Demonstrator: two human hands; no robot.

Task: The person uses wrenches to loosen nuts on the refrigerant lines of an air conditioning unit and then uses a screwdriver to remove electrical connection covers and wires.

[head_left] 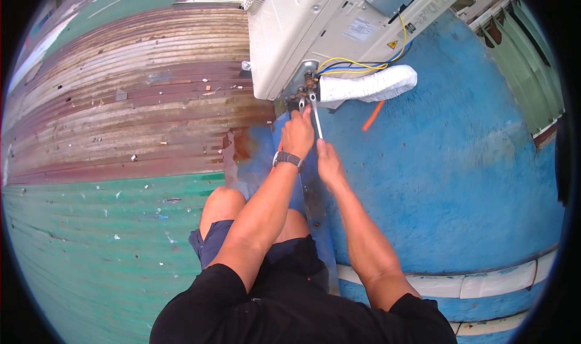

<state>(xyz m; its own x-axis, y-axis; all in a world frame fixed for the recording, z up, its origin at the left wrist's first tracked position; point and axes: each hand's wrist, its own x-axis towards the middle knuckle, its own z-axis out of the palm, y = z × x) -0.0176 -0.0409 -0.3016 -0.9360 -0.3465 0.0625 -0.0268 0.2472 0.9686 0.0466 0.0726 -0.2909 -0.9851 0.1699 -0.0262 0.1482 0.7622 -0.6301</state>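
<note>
The pale outdoor air-conditioner unit (284,35) stands at the upper middle, with brass valves (310,82) low on its near corner. My left hand (296,137), a watch on its wrist, is closed around a wrench (302,103) whose metal head is at the lower valve fitting. A bit of orange shows beside that hand, possibly the handle. My right hand (327,159) grips the lower end of a long silver wrench (318,120); its upper end meets the fittings beside the first one. The exact contact on the nuts is too small to make out.
A white-wrapped pipe bundle (369,86) runs right from the valves, below yellow, blue and black wires (357,65). An orange strip (373,116) lies on the blue surface (436,180). Left are rusty corrugated sheets (139,95) and green ones (115,241), with scattered debris.
</note>
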